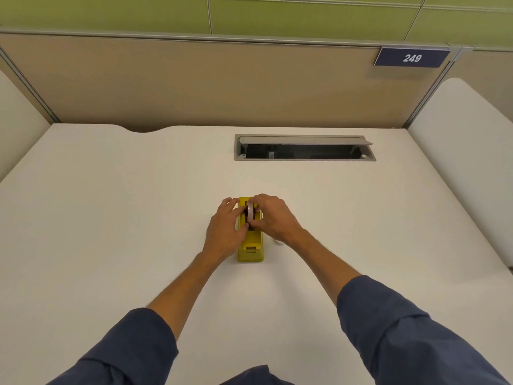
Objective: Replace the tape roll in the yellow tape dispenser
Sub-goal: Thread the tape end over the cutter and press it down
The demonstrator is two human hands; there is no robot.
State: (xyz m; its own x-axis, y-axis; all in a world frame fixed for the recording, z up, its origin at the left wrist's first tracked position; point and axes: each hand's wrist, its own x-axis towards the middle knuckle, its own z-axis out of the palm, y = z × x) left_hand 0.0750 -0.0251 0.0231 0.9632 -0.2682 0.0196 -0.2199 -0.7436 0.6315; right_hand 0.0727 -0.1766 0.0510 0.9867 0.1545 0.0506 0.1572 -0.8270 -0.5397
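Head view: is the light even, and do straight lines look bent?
Head view: soft, even light with faint shadows under the left hand and right hand at the yellow tape dispenser; no glare; wide-angle lens bows the desk edges and partition.

A single wide-angle view from the person's head looks forward and steeply down across the table [111, 207], bending straight edges near the borders. Both sleeves enter from the bottom edge, close to the lens. The hands sit mid-frame, farther off, and the partition [194, 84] with its numbered sign [412, 57] fills the top
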